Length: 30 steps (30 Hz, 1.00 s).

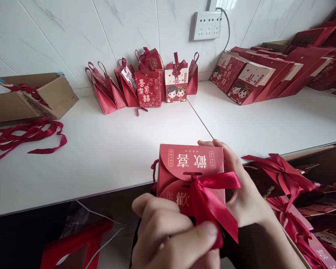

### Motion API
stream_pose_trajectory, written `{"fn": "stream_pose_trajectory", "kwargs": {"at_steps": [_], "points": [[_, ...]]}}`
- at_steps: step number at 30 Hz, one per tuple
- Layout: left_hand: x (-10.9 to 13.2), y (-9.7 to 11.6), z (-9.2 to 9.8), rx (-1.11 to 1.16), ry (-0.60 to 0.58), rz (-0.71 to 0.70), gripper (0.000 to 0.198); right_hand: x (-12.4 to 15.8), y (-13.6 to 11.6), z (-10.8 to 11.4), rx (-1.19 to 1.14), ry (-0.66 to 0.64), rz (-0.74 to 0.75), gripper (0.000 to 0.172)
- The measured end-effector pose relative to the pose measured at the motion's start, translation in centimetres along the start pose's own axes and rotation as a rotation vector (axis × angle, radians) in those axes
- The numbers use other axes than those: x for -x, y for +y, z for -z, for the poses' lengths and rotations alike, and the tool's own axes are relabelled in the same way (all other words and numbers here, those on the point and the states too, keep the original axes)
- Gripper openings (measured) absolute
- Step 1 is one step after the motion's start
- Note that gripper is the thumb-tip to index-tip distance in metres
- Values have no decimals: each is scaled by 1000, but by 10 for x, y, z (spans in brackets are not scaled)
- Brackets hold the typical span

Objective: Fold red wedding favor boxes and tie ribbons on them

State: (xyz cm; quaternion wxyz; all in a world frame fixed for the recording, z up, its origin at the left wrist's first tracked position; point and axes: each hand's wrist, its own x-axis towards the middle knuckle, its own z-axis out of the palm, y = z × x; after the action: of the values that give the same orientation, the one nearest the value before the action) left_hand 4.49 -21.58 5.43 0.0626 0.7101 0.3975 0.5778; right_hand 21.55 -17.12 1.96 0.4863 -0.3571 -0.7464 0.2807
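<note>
Nearest me, my left hand has its fingers clenched on a tail of the red satin ribbon bow. My right hand clasps the red paper gift box with gold lettering, just off the near edge of the white worktop. I judge this to be bow-tightening, and snugging it calls for an even, gentle pull.

A white table, 2 tops joined at a seam, runs along the tiled wall. At its left lie an open carton and loose ribbons just beside it. Red bags stand clustered at the back. Flat red boxes lean stacked at right.
</note>
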Motion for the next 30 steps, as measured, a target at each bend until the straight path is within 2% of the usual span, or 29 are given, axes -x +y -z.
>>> {"fn": "stream_pose_trajectory", "kwargs": {"at_steps": [1,2,4,6,7,9,11,13,15,18,21,23,25,28,30], "points": [[-1,-9,-2,31,32,-11,21,2,1,1,9,26,-19,100],[-2,-20,-5,59,144,-7,16,5,3,2,19,62,-50,101],[-5,-44,-12,57,275,194,11,13,8,6,7,153,-157,100],[-9,-66,-21,52,307,390,10,23,14,15,-105,248,-288,91],[-11,-75,-26,62,262,457,12,28,16,20,-198,303,-348,84],[-14,-87,-40,55,57,463,14,38,18,31,-404,431,-448,73],[-15,-93,-57,22,-199,322,13,46,18,41,-549,554,-548,67],[-13,-95,-75,-67,-403,130,21,51,15,49,-622,627,-643,63],[-7,-97,-91,-220,-555,-21,41,55,12,53,-675,621,-707,61],[1,-103,-104,-458,-749,-158,67,60,6,59,-703,587,-737,63],[3,-107,-103,-613,-868,-234,58,72,-2,72,-534,729,-695,61],[1,-106,-100,-668,-889,-254,60,86,-10,88,-280,883,-592,62],[-1,-104,-98,-680,-885,-262,64,104,-18,109,66,1007,-466,72],[-3,-102,-98,-649,-877,-271,62,139,-29,143,515,1081,-409,97],[-3,-102,-99,-635,-868,-279,60,163,-31,159,624,1042,-458,95]]}}
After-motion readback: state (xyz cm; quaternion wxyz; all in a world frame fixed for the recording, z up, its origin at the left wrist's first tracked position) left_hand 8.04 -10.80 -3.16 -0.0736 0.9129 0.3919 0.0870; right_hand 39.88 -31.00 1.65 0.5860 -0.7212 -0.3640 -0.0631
